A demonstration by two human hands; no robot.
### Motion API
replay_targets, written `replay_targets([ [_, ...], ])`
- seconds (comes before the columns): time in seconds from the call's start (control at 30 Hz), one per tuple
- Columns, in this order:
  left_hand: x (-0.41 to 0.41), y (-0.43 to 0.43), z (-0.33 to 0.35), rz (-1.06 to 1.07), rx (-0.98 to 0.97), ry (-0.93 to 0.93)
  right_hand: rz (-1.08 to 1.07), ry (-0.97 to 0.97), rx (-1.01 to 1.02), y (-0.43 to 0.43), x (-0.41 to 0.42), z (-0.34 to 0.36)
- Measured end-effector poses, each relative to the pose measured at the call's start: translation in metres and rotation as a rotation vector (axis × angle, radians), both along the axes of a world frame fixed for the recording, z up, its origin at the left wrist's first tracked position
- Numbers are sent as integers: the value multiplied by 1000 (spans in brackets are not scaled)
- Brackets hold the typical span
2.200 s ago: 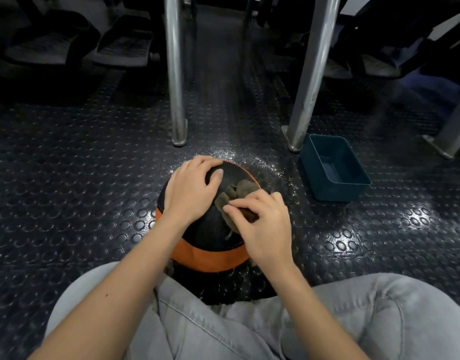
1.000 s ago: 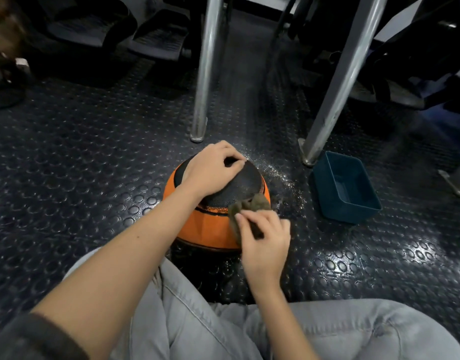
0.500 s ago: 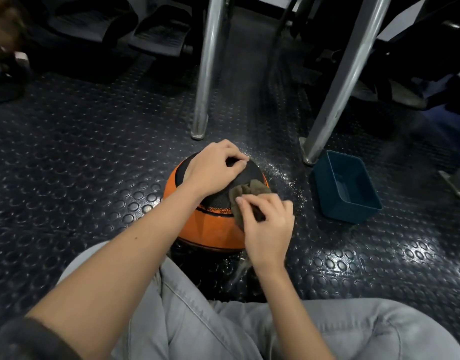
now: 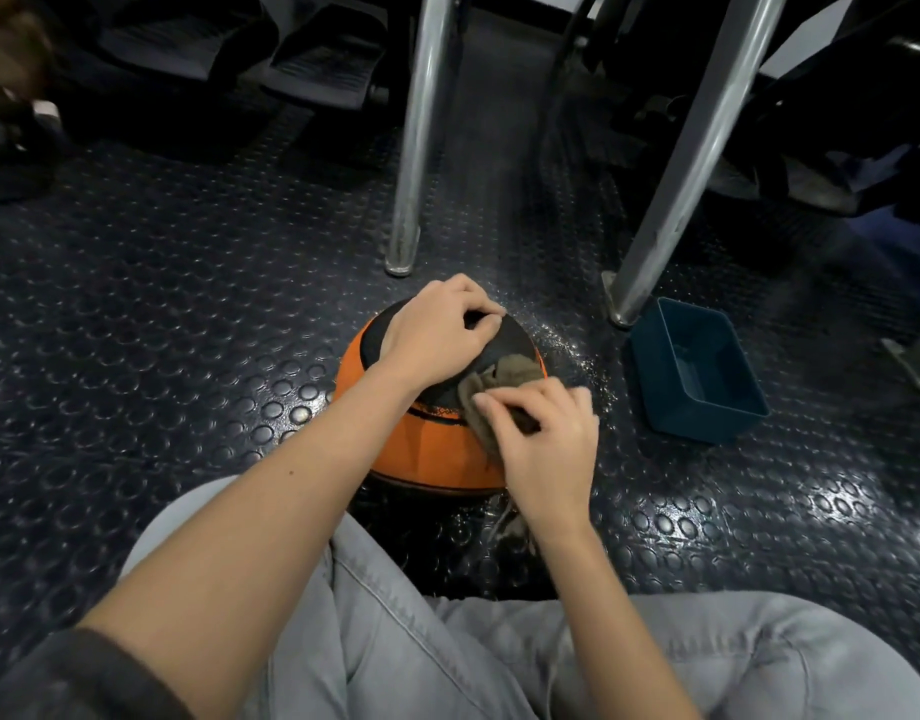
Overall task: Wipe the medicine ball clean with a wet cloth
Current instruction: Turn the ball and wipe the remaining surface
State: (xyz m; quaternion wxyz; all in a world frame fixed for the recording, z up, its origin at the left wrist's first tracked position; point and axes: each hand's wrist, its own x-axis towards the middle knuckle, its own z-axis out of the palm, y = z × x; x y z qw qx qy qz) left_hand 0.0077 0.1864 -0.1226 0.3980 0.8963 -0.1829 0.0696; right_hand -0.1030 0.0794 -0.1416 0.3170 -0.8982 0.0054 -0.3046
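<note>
An orange and black medicine ball [image 4: 421,444] sits on the studded floor just in front of my knees. My left hand [image 4: 437,335] rests on its black top with fingers curled over the far side, steadying it. My right hand [image 4: 543,439] pinches a crumpled brown-grey cloth [image 4: 504,374] and presses it against the ball's right side, where black meets orange. Part of the cloth is hidden under my fingers.
A dark teal plastic tub [image 4: 694,368] stands on the floor right of the ball. Two metal legs [image 4: 414,163] [image 4: 671,168] rise just behind the ball. Water droplets [image 4: 567,345] speckle the floor by the ball. My grey trouser legs [image 4: 447,652] fill the foreground.
My right hand has slid the cloth up the ball's right side from the orange band toward the black top. My left hand has stayed on top.
</note>
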Motion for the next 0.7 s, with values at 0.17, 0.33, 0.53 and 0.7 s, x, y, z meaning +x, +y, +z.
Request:
replay_targets([
  [0.17,6,2,3,34,-8,32,-50,136,106,-24,62,24],
  [0.33,10,3,2,91,-7,57,-18,85,105,-8,33,11],
  [0.53,-2,20,8,-156,-164,85,17,70,137,-18,30,13],
  [0.7,-16,37,-5,-236,244,112,89,149,104,-31,59,24],
])
